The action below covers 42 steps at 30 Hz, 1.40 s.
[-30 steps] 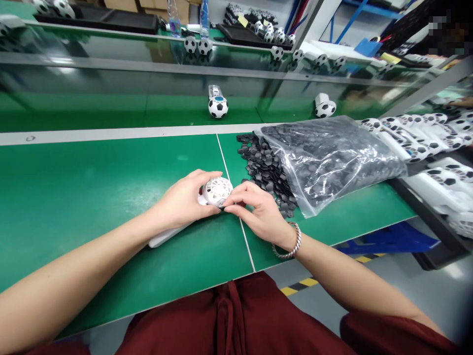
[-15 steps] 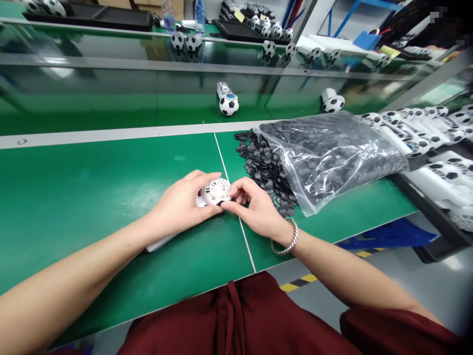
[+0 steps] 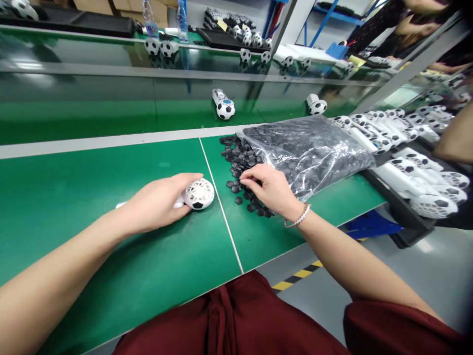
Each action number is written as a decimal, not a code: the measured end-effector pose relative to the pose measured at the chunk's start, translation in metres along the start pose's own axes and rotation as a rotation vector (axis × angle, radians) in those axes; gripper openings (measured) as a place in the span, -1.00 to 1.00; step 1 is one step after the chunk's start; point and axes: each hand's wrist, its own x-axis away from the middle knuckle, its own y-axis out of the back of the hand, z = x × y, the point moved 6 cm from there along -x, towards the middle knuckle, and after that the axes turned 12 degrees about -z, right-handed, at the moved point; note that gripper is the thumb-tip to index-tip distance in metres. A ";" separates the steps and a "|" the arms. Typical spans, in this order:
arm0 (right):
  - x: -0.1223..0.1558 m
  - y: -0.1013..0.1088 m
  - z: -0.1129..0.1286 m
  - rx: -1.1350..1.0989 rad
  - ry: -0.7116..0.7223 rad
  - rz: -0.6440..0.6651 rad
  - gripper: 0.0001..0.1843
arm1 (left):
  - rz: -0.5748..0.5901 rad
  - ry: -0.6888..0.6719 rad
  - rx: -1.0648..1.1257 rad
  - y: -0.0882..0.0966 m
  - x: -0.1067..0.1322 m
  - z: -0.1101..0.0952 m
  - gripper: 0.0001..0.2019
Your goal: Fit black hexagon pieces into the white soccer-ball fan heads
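My left hand (image 3: 158, 202) is wrapped round a white handheld fan (image 3: 200, 194) with a football-shaped, openwork head. One black patch shows on the near side of that head, and part of the handle sticks out behind my wrist. My right hand (image 3: 268, 187) is over a pile of black pentagon pieces (image 3: 236, 157), thumb and forefinger pinched at the pile's left part. Whether a piece is between those fingertips is too small to make out. The pile spills from a clear plastic bag (image 3: 314, 148) full of the same pieces.
Black trays (image 3: 399, 197) of white football-patterned fans stand at the right. Beyond the white ledge, a finished-looking fan (image 3: 224, 106) and another white one (image 3: 316, 104) lie on the green surface. Bottles (image 3: 182, 22) stand at the back. Another person's arm (image 3: 456, 133) shows at the right edge.
My right hand has left the fan head and moved right to the black pieces. The fan in my left hand has turned, showing a black patch on its near side. The view has shifted.
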 end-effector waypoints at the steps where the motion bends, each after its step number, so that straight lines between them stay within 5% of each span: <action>1: 0.001 -0.006 -0.001 0.046 0.032 0.053 -0.90 | 0.005 -0.063 -0.033 0.000 -0.001 -0.002 -0.43; 4: -0.002 -0.021 -0.002 0.128 0.060 0.147 -0.85 | 0.003 -0.139 -0.144 -0.002 -0.004 -0.005 -0.39; 10: -0.014 -0.035 -0.002 0.234 0.043 0.258 -0.88 | 0.021 -0.062 -0.296 -0.007 -0.001 -0.014 -0.24; 16: -0.014 -0.039 0.004 0.078 0.002 0.332 -0.92 | -0.031 -0.038 -0.330 -0.009 0.003 -0.017 -0.25; 23: 0.000 -0.021 0.047 -0.224 0.089 0.259 -0.89 | -0.047 -0.004 -0.246 -0.008 0.004 -0.014 -0.28; 34: 0.011 -0.022 0.056 -0.431 0.078 0.249 -0.95 | 0.003 -0.114 0.043 0.000 0.009 -0.024 -0.44; 42: 0.012 -0.026 0.063 -0.414 0.104 0.245 -0.91 | -0.093 -0.036 0.070 -0.002 0.008 -0.026 -0.38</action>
